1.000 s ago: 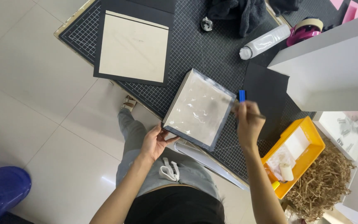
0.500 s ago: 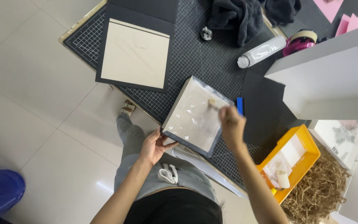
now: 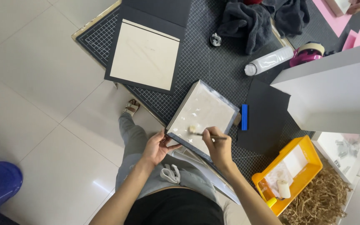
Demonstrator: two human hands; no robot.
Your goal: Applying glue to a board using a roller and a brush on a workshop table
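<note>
Pinching a thin brush [image 3: 203, 133] between thumb and fingertips, the right hand [image 3: 218, 146] is closed around the handle, with the bristle end lying on the pale face of the board [image 3: 203, 112], near its near edge. The knuckles are bent and the wrist is cocked back toward the body; the forearm runs down and to the right, out of the bottom of the view.

The left hand [image 3: 157, 146] is half closed on the board's near left corner, thumb on top at the dark rim and the fingers curled beneath, so the corner is gripped and lifted slightly off the lap. Its forearm runs down and left, elbow bent.

The board is square, pale and shiny in the middle with a dark border, and lies tilted across the near edge of the gridded cutting mat [image 3: 205, 66], overhanging toward the person's knee. A blue scraper [image 3: 244, 117] lies just beside its right edge, on the mat. Black paper [image 3: 267, 116] lies past that. A second pale board on black card [image 3: 146, 54] lies at the mat's far left corner, well apart. Scissors [image 3: 169, 173] rest on the lap between the forearms. A yellow tray [image 3: 290, 177] sits to the right of the right forearm, on the floor.
</note>
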